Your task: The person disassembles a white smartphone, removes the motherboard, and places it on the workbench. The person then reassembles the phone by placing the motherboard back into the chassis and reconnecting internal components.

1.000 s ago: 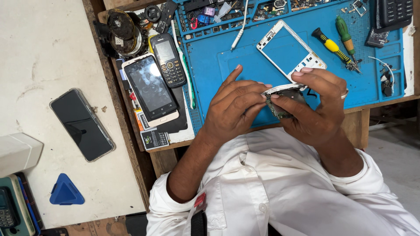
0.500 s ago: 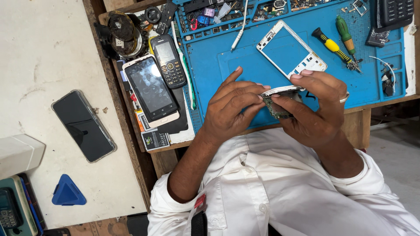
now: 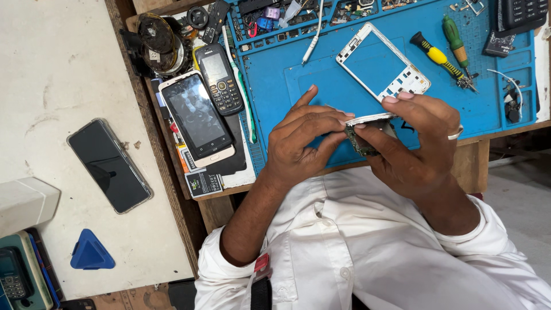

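Phone body (image 3: 367, 131) was mostly hidden between left hand (image 3: 301, 143) and right hand (image 3: 413, 146); only a white edge and a strip of green board showed, so its make-up couldn't be told. Black keypad device (image 3: 522, 12) was cut by the top edge, green handset (image 3: 12, 278) by the left edge. Parts in the mat's top trays (image 3: 270, 14) were too small to identify. Forearms ran under white sleeves (image 3: 344, 258).

Matt blue rubbery mat (image 3: 298, 86), glossy glass-faced phone (image 3: 109, 165), worn wood.
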